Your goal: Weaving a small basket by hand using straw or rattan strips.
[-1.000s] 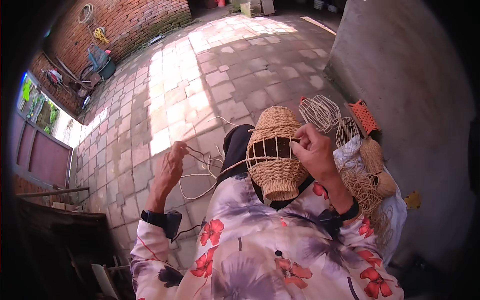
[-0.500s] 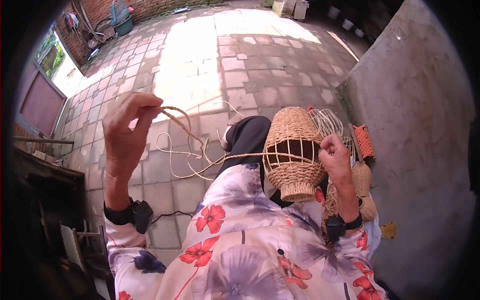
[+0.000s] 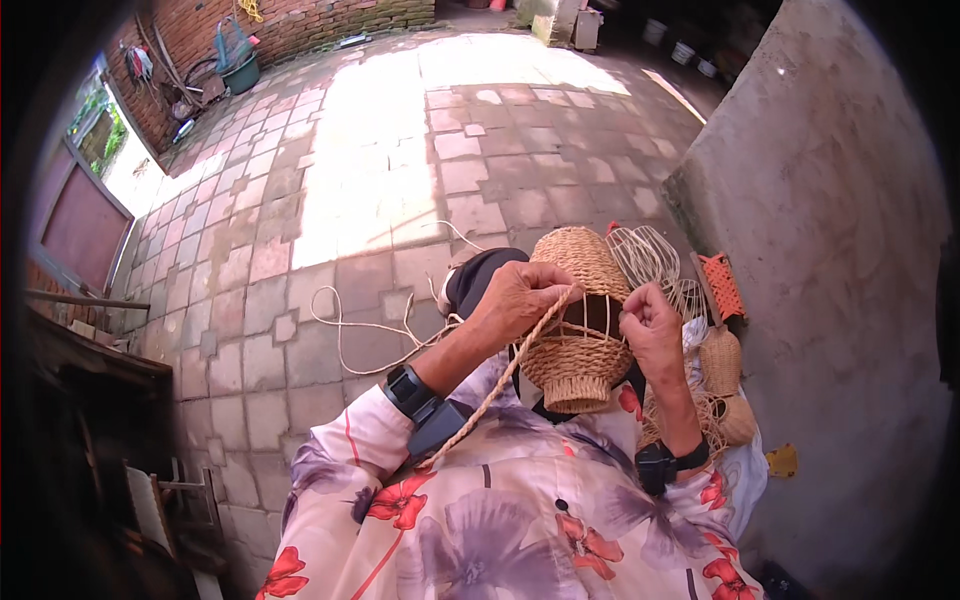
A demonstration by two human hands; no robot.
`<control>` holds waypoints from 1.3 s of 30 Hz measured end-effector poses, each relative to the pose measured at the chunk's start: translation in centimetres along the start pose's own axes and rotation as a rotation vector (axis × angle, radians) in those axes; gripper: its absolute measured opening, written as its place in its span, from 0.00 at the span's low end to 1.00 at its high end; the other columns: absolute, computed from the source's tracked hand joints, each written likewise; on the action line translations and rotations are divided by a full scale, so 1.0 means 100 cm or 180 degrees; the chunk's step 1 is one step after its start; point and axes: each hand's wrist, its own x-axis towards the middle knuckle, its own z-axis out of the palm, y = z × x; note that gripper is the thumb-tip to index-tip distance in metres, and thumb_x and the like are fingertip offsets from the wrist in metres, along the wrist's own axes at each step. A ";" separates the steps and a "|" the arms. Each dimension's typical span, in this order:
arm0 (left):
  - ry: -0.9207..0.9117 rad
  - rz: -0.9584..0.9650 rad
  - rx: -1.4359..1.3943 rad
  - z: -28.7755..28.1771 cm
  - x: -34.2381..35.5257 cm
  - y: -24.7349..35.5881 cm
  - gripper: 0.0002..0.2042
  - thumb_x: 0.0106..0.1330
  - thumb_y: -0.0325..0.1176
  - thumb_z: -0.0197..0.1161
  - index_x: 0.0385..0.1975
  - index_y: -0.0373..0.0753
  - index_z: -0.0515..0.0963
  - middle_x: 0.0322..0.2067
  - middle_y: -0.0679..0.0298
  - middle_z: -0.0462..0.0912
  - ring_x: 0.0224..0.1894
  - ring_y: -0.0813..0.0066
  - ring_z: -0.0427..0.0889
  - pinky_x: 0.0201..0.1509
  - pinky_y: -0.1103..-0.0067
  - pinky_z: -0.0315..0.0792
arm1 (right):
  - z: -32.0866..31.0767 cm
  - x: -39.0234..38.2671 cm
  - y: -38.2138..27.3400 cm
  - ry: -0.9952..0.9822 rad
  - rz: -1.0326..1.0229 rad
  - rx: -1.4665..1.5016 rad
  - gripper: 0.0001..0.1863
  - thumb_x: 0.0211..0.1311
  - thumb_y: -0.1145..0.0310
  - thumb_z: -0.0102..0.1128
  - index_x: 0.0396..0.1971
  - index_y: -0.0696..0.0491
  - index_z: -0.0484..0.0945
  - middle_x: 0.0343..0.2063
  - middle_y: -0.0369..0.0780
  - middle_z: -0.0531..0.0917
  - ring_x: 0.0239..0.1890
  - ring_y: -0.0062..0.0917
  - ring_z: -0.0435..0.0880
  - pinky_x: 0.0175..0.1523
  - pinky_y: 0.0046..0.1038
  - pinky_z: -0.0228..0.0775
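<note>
A straw-coloured woven basket [image 3: 577, 357] lies across my lap, its narrow neck toward me. An unwoven band of bare upright ribs around its middle shows a dark inside. My left hand [image 3: 522, 300] is over the basket's left side, thumb and forefinger pinched on a twisted cord [image 3: 492, 398]. From that pinch the cord runs down toward my left wrist and the floral shirt. My right hand [image 3: 655, 330] is closed at the right edge of the open band, fingertips against the ribs. Exactly what lies between those fingertips is partly hidden.
Loose cord [image 3: 343, 325] trails over the paving at left. Right of the basket are a wire-like bundle of pale strands [image 3: 648, 255], an orange perforated piece [image 3: 722, 287] and a small woven piece [image 3: 721, 362]. A grey wall [image 3: 830, 280] rises on the right.
My left hand has come from far left to the basket, and the cord that stretched across now hangs toward me. My right hand stays at the basket's right edge, slightly lower.
</note>
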 end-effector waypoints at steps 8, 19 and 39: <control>0.0915 0.0776 0.2489 0.022 -0.012 -0.005 0.07 0.59 0.36 0.62 0.34 0.45 0.83 0.16 0.58 0.79 0.21 0.67 0.80 0.27 0.72 0.72 | 0.001 -0.004 -0.002 0.0107 0.0009 0.0107 0.05 0.51 0.81 0.54 0.27 0.57 0.70 0.17 0.29 0.69 0.20 0.09 0.65 0.26 0.16 0.60; 0.0142 0.0249 0.1731 0.001 0.020 0.003 0.12 0.54 0.31 0.66 0.37 0.39 0.73 0.19 0.65 0.80 0.21 0.75 0.78 0.26 0.78 0.70 | 0.014 -0.014 0.028 0.0615 0.0079 0.0928 0.07 0.52 0.84 0.52 0.26 0.54 0.68 0.19 0.28 0.70 0.21 0.08 0.67 0.26 0.14 0.59; 0.0870 0.0286 0.2844 -0.002 0.001 -0.024 0.07 0.53 0.26 0.60 0.31 0.37 0.72 0.19 0.64 0.78 0.25 0.75 0.78 0.28 0.74 0.70 | 0.007 -0.020 0.036 0.0444 0.0461 0.1086 0.07 0.53 0.84 0.50 0.26 0.54 0.68 0.19 0.26 0.68 0.21 0.06 0.64 0.25 0.12 0.54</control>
